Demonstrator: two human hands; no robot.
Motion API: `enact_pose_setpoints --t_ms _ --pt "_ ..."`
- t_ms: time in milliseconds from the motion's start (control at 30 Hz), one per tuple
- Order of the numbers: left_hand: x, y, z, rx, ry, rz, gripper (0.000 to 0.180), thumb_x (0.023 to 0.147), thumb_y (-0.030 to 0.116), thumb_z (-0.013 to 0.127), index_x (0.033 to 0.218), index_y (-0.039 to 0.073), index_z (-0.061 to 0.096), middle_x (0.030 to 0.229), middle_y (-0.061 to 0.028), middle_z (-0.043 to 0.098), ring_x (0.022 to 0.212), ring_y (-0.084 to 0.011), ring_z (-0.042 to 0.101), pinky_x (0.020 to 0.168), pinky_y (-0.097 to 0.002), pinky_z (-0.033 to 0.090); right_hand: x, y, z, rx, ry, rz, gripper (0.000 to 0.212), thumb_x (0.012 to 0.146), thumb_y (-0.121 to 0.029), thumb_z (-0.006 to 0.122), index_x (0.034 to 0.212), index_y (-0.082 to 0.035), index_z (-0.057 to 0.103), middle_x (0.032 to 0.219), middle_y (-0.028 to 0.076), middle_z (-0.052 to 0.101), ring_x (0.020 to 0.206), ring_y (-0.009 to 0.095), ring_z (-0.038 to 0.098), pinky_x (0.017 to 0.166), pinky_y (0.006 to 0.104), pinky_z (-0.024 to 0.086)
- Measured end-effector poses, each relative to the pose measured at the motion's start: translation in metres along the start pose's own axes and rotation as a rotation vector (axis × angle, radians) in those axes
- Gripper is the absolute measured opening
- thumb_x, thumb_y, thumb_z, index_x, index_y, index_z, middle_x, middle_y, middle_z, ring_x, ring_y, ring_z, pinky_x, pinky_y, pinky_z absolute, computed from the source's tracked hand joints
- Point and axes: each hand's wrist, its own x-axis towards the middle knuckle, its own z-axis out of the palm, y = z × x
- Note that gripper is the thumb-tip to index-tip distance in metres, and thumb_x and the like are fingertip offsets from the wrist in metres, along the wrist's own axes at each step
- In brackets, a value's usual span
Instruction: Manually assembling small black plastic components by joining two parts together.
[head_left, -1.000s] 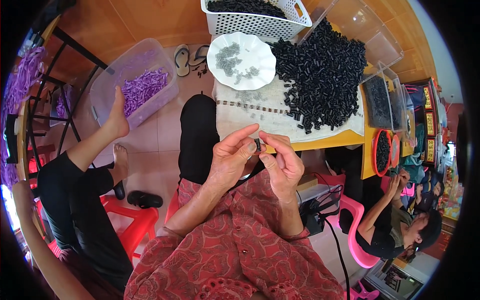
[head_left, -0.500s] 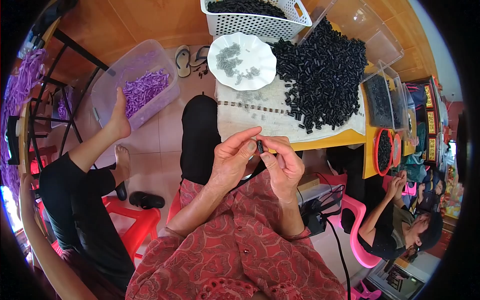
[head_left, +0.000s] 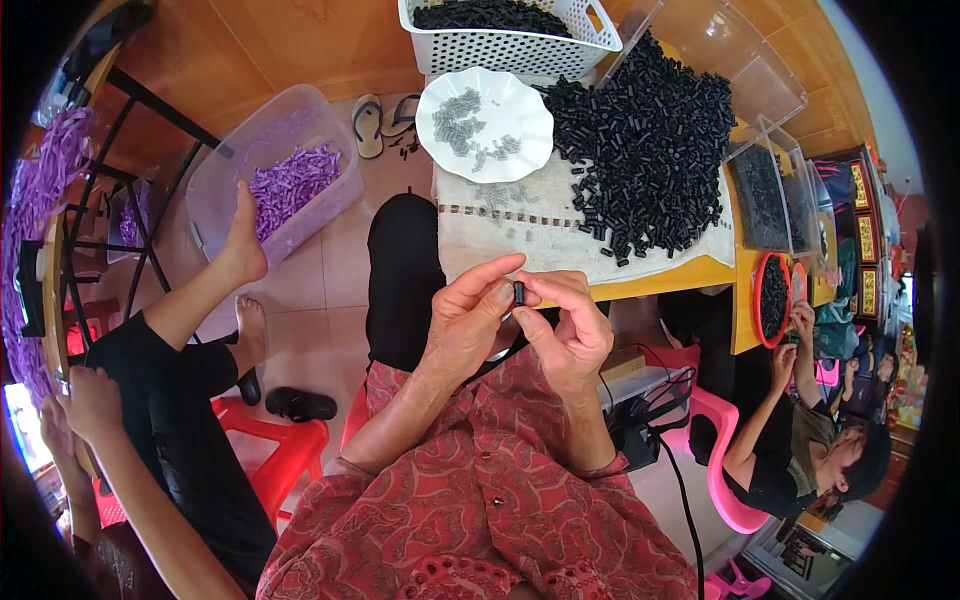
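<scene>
Between my two hands, just off the table's front edge, is a small black cylindrical piece [head_left: 518,293]. My left hand [head_left: 462,315] pinches it with thumb and fingers. On its other side, my right hand [head_left: 567,335] has its fingertips closed around it, the thumb at its lower end. Beyond my hands, a white scalloped plate [head_left: 532,140] carries small clear pieces [head_left: 462,128] in two loose groups. To its right spreads a big heap of similar black pieces [head_left: 650,150] on a pale cloth [head_left: 480,245].
A white perforated basket [head_left: 500,50] of black pieces stands at the back. Clear boxes [head_left: 775,195] and a red round tray [head_left: 758,330] are at the right. A tub [head_left: 320,205] of purple strips sits on the floor at left. Other people sit on both sides.
My fingers have shifted slightly around the black piece, which stays between both hands. The person at right has raised a hand toward the red tray; the person at left has moved an arm.
</scene>
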Motion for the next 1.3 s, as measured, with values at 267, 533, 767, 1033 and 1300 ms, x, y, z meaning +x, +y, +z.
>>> enact_pose_setpoints --t_ms 267,533,767,1033,1300 --pt "-0.001 0.001 -0.003 -0.049 0.014 -0.058 0.031 0.095 0.008 0.053 0.125 -0.002 0.053 0.105 -0.007 0.063 0.093 -0.0114 0.06 0.082 -0.0253 0.05 0.007 -0.007 0.001 -0.212 0.0 -0.153 0.034 0.067 0.009 0.073 0.099 0.001 0.064 0.093 0.011 0.067 0.084 0.023 0.061 0.072 0.0308 0.05" --pt "-0.002 0.001 0.001 -0.091 -0.016 -0.028 0.031 0.096 0.007 0.051 0.126 -0.002 0.052 0.109 -0.0081 0.061 0.098 -0.0128 0.058 0.086 -0.0268 0.048 0.009 -0.013 0.0 -0.213 0.006 -0.161 0.036 0.067 0.008 0.074 0.1 0.0 0.064 0.092 0.01 0.066 0.084 0.023 0.061 0.072 0.0308 0.05" --pt "-0.003 0.002 0.001 -0.117 -0.026 -0.053 0.03 0.097 0.007 0.049 0.126 -0.002 0.052 0.109 -0.0084 0.061 0.098 -0.0133 0.058 0.086 -0.0271 0.049 0.008 -0.013 0.002 -0.199 0.016 -0.129 0.035 0.067 0.008 0.074 0.1 0.001 0.064 0.09 0.01 0.066 0.082 0.022 0.06 0.069 0.0294 0.05" --pt "-0.003 -0.001 -0.002 -0.124 -0.046 -0.019 0.028 0.096 0.007 0.05 0.123 -0.002 0.055 0.11 -0.0089 0.061 0.099 -0.0138 0.058 0.087 -0.0272 0.049 0.008 -0.014 0.004 -0.192 0.025 -0.125 0.034 0.067 0.007 0.075 0.099 0.001 0.064 0.089 0.01 0.066 0.081 0.022 0.06 0.065 0.0282 0.05" --pt "-0.006 0.004 0.001 -0.119 -0.089 0.031 0.027 0.096 0.005 0.049 0.122 -0.001 0.055 0.11 -0.01 0.062 0.098 -0.0143 0.059 0.086 -0.0271 0.05 0.005 -0.016 0.008 -0.13 0.041 -0.165 0.034 0.069 0.007 0.075 0.1 0.002 0.063 0.098 0.013 0.065 0.082 0.021 0.061 0.068 0.0282 0.05"
